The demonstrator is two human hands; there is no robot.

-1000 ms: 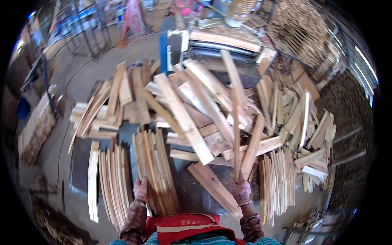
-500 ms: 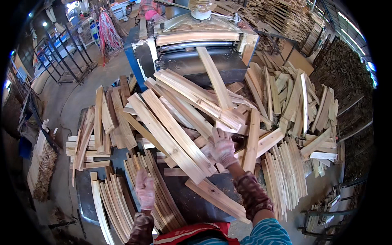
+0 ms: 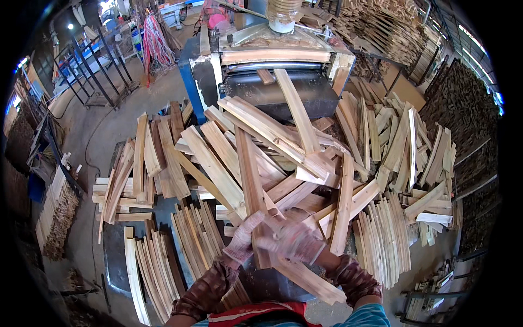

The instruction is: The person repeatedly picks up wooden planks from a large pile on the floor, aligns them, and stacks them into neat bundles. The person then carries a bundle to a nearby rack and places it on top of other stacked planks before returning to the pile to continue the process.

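Observation:
A brown wooden board [image 3: 251, 180] stretches away from me across the pile, its near end between my hands. My left hand [image 3: 243, 241], in a pale knitted glove, is closed around the board's left edge. At the board's right edge is my right hand [image 3: 297, 240], gloved too and smeared by motion; its fingers cannot be made out. Beneath it, a knotty board [image 3: 310, 280] lies slanted toward the near right. Paler boards [image 3: 215, 171] lie crossed in the heap just beyond my hands.
A planer-like machine [image 3: 278, 90] stands at the far side; a short wood piece [image 3: 266, 76] shows at its rollers. A long board [image 3: 297, 111] leans from it onto the pile. Rows of upright-edged slats [image 3: 155, 272] lie at near left, with more slats [image 3: 384, 237] at right.
My left hand has moved right from above the slats and taken hold of a board. My right hand has drawn nearer to me. A short piece has appeared at the machine's rollers.

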